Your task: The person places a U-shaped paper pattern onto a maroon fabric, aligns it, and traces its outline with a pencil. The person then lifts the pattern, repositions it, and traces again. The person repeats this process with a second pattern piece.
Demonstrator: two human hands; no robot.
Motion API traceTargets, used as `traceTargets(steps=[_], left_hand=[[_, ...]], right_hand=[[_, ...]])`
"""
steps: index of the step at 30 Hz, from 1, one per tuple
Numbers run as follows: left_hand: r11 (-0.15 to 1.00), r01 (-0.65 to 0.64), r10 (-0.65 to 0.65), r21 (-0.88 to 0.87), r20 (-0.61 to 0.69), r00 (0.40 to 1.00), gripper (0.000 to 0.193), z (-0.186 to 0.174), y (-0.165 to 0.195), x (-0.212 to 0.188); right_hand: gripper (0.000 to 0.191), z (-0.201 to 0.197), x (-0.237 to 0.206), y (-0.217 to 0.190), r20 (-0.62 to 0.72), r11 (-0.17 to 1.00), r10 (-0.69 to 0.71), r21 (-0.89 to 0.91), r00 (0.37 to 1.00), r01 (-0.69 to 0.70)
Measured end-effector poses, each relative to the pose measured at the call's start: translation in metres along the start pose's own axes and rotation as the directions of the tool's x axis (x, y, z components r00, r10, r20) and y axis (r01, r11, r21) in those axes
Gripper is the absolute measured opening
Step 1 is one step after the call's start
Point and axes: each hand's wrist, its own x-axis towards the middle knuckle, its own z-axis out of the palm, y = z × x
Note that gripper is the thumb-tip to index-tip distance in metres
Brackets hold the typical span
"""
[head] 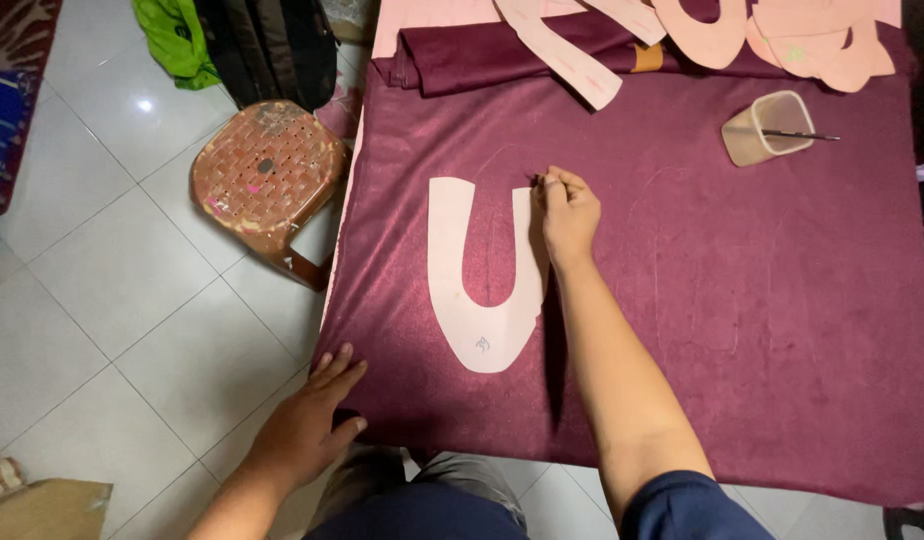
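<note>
A pale pink U-shaped paper pattern [479, 300] lies flat on maroon fabric [732, 290] spread over a table. My right hand [565, 212] rests at the top of the pattern's right arm, fingers pinched on a small dark marking tool that is mostly hidden. My left hand [310, 418] lies flat with fingers apart on the fabric's near left corner, holding nothing.
A brown perforated plastic stool [267, 175] stands on the tiled floor left of the table. A clear plastic cup [765, 127] with a thin stick lies at the back right. More pink pattern pieces [682, 30] and folded maroon cloth [482, 55] sit at the far edge.
</note>
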Motion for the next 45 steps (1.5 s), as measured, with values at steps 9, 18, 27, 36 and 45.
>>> traceTargets(steps=[9, 18, 27, 36, 45], left_hand=[[0.975, 0.169, -0.199, 0.144, 0.221, 0.955, 0.075, -0.022, 0.011, 0.008], [0.961, 0.213, -0.258, 0.179, 0.291, 0.921, 0.076, -0.029, 0.016, 0.012], [0.964, 0.196, -0.241, 0.177, 0.282, 0.929, 0.075, -0.027, 0.015, 0.012], [0.96, 0.221, -0.263, 0.173, 0.278, 0.924, 0.076, -0.025, 0.016, 0.013], [0.984, 0.136, -0.159, 0.119, 0.206, 0.966, 0.076, -0.022, 0.012, 0.012]], right_hand=[[0.016, 0.03, 0.035, 0.014, -0.105, 0.986, -0.017, -0.165, 0.994, -0.001], [0.02, 0.027, 0.033, 0.022, -0.067, 0.926, -0.131, -0.363, 0.989, 0.098], [0.015, 0.02, 0.035, 0.031, -0.011, 0.908, -0.144, -0.398, 0.989, 0.128], [0.016, 0.017, 0.041, 0.037, -0.068, 0.988, 0.003, -0.151, 0.998, -0.013], [0.013, 0.015, 0.039, 0.041, -0.03, 0.977, -0.067, -0.205, 0.997, 0.059]])
